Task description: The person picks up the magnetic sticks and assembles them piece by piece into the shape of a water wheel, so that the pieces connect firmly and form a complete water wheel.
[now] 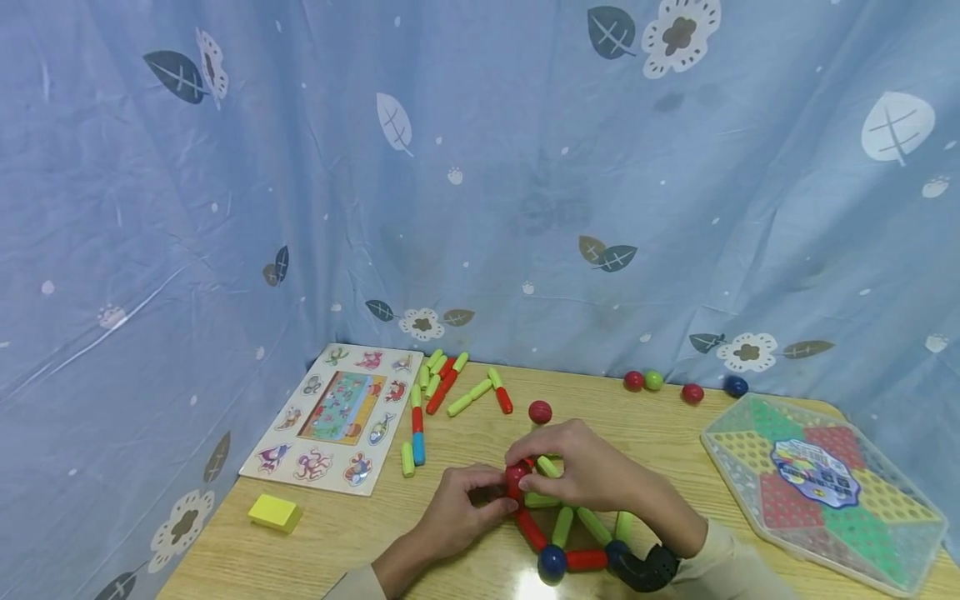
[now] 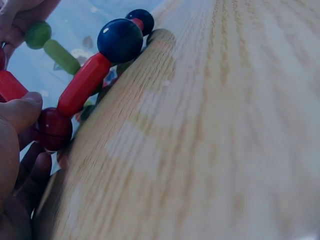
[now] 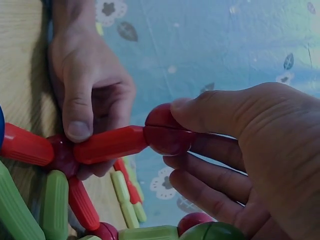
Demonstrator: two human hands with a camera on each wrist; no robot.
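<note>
Ball-and-rod frame (image 1: 562, 527) on the bench (image 1: 337, 542), pinched at two points

The left hand's (image 1: 459, 510) grip pinches a lower red ball (image 2: 52, 129); the right hand's (image 1: 581, 467) grip pinches an upper red ball (image 3: 169, 132), a red rod (image 3: 111, 145) joining them. Loose rods (image 1: 442, 390) lie beyond to the left, beside a puzzle board (image 1: 296, 444); a game board (image 1: 825, 492) sits at the right.

Blue curtain (image 1: 510, 192) (leaves (image 1: 393, 123), flowers (image 1: 678, 33), paw prints (image 1: 935, 187) all over) runs from my nine o'clock through twelve to three, creased. Pale wood-grain table (image 1: 648, 429) in front of me, bright white glare (image 1: 536, 586) near six o'clock.
</note>
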